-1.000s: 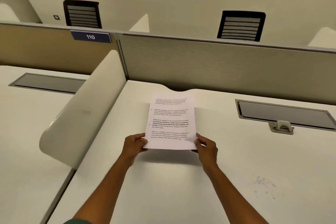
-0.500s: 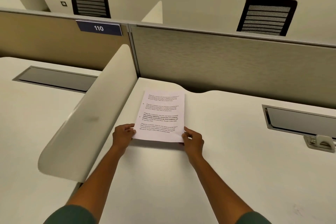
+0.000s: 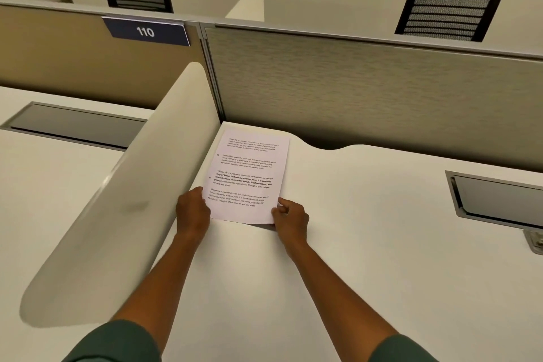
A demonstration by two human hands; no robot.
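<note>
A white printed sheet of paper (image 3: 249, 176) with several paragraphs of black text lies low over the white desk (image 3: 352, 244), in the far left corner beside the curved divider. My left hand (image 3: 192, 210) pinches its near left corner. My right hand (image 3: 291, 219) pinches its near right corner, thumb on top. The near edge of the sheet casts a thin shadow on the desk.
A curved cream divider (image 3: 117, 203) runs along the desk's left side. A grey fabric partition (image 3: 367, 91) closes the back, with a blue "110" label (image 3: 146, 31). A grey cable tray lid (image 3: 499, 200) sits in the desk at right. Two black chair backs (image 3: 451, 6) show behind.
Both hands have carried the sheet forward and left into the desk corner and lowered it toward the surface. The camera has tilted down and moved closer.
</note>
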